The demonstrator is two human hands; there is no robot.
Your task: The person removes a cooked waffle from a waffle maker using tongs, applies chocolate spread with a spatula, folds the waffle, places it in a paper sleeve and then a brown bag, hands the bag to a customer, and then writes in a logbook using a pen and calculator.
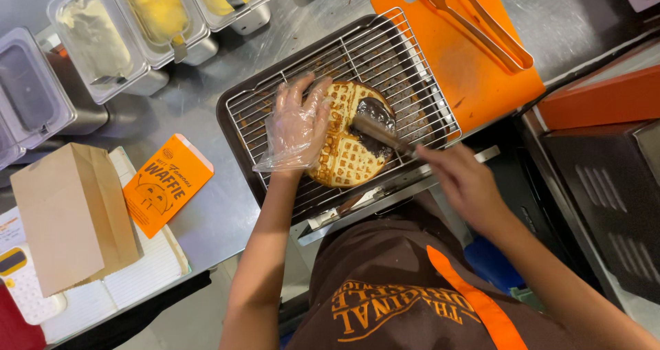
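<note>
One waffle (342, 138) on the wire rack (399, 54), rack sitting in a dark tray (237, 101) on the steel counter (206, 216). Step in hand, as I read it: spreading dark chocolate-like sauce (375, 119) over the waffle; roughly the upper right part is covered, the rest is bare grid. Left hand (297, 122) wears a loose clear plastic glove, fingers spread flat, pressing on the waffle's left edge to pin it; it grips nothing. Right hand (462, 181) is bare, closed around the handle of a spreading knife (378, 133), blade lying on the sauce patch. Next move likely calls for dragging the blade down and left across the uncovered squares while the left hand holds the waffle steady; light pressure, or sauce drips through the rack into the tray. Counts: one waffle, one rack, one tray, one knife, one pair of metal tongs (474, 21) lying on one orange cutting board (467, 61) beyond the rack. Containers along the far edge: three clear tubs with pale or yellow fillings (158, 13), plus at least one darker tub (27, 89) at left; more may be cut off by the frame. One brown paper bag (72, 216) lying flat at left, one orange paper sleeve (168, 181) beside it, both well apart from the rack. Two hands in view, both the same person's.
</note>
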